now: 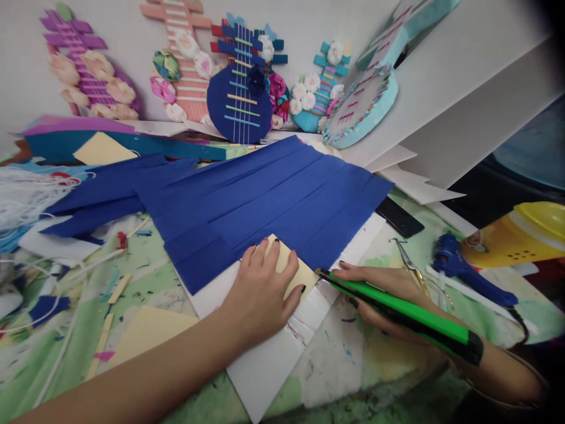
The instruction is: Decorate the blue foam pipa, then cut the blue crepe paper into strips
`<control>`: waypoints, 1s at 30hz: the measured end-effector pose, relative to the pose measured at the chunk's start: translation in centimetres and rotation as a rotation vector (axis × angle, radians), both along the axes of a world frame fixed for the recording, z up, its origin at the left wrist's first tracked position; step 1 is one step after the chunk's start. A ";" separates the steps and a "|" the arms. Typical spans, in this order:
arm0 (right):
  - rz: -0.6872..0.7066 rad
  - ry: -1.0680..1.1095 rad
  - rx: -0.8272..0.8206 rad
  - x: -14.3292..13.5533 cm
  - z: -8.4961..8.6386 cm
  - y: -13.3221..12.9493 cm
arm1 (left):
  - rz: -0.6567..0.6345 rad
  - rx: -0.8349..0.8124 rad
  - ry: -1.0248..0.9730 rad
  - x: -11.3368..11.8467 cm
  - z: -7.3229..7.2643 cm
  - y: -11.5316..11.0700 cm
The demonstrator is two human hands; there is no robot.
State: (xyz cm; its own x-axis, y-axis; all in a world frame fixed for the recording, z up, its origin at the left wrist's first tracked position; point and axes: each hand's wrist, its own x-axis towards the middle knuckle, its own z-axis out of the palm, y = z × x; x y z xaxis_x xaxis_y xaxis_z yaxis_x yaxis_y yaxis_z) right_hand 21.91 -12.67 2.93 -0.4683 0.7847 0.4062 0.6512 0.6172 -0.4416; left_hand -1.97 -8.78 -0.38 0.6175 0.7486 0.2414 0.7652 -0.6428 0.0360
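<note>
My left hand [265, 288] lies with spread fingers on a small cream card [303, 277], pressing it down over blue crepe paper [273, 194]. Below the card is a white board [265, 365] with scored, scuffed marks. Wrapped around a green and black utility knife [397, 306], my right hand [375, 288] has the tip at the card's right corner. The blue paper has several long creases or slits and covers the upper part of the board.
Gold-handled scissors [412, 265], a blue glue gun [472, 268], a yellow cup [521, 232] and a black phone [399, 216] lie to the right. Decorated paper guitars [241, 103] lean along the wall. White cord [30, 194] and paper scraps [148, 333] clutter the left.
</note>
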 end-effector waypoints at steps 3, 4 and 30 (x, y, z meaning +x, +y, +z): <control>0.004 -0.009 -0.007 -0.1 0.2 0.0 | 0.002 -0.008 0.003 0.0 0.1 0.0; -0.002 -0.008 -0.012 -0.1 0.1 -0.1 | 0.003 -0.007 0.002 0.0 0.1 0.0; -0.052 -0.018 -0.052 0.9 -0.9 -0.8 | 0.000 -0.011 -0.008 0.0 0.1 0.0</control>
